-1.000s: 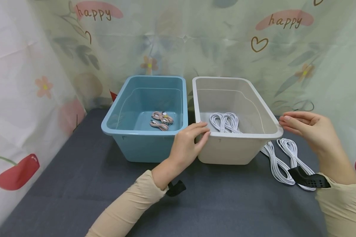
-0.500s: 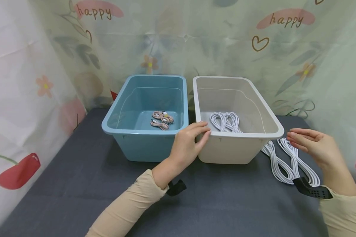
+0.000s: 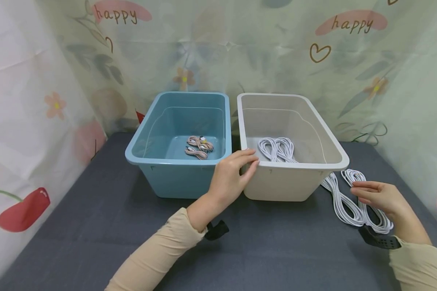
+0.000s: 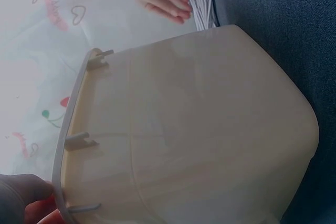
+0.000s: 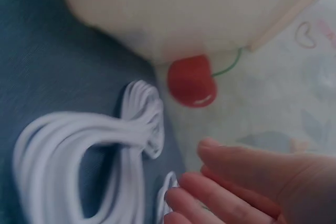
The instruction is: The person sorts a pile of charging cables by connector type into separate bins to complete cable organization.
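White cable bundles (image 3: 338, 198), two side by side, lie on the dark desk (image 3: 276, 250) just beside the right wall of the beige bin (image 3: 280, 186). Fingers of the right hand (image 3: 386, 200) hover above the farther-right bundle, covering part of its middle in the head view; they stretch toward the bin, relaxed and holding nothing, and the right wrist view shows the nearest loops off to one side of the fingertips. Whether any fingertip brushes a strand, I cannot tell. Each bundle is long and narrow, its long axis running diagonally: the far end points forward and left, toward the bin's near right corner, and the near loop points back and right, toward the person's right sleeve (image 3: 420, 262). Both lie roughly parallel. Fingers and thumb of the left hand (image 3: 227, 176) pinch the bin's rim at its near left corner. More coiled white cables (image 3: 276, 149) rest inside, while the blue bin (image 3: 182, 180) alongside holds small pinkish cables (image 3: 198, 147).
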### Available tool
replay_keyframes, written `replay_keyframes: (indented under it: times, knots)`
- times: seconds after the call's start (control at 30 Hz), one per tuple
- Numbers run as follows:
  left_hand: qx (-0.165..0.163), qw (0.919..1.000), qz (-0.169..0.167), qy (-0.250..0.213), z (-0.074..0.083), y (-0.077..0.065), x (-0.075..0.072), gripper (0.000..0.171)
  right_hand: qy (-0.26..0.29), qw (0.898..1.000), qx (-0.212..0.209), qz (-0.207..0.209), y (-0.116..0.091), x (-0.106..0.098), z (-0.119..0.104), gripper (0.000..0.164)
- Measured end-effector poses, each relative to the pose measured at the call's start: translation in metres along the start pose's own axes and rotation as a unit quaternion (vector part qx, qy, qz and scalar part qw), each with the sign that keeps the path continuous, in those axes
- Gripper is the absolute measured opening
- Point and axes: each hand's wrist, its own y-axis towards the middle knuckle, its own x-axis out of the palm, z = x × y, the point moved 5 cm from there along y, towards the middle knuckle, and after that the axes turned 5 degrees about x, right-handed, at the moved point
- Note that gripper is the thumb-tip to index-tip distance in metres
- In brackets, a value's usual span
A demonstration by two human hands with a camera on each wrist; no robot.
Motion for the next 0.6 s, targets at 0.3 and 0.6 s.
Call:
replay_keyframes:
  times: [0.3, 0.6]
  knots:
    - [-0.004, 1.0, -0.002, -0.006, -0.001, 0.0, 0.001, 0.021, -0.081, 0.996, -0.023, -0.005, 0.0, 0.013, 0.009, 0.055]
    - [-0.01, 0.9999, -0.006, -0.006, 0.0, 0.0, 0.0, 0.021, -0.118, 0.993, -0.018, 0.011, -0.002, 0.017, 0.004, 0.052]
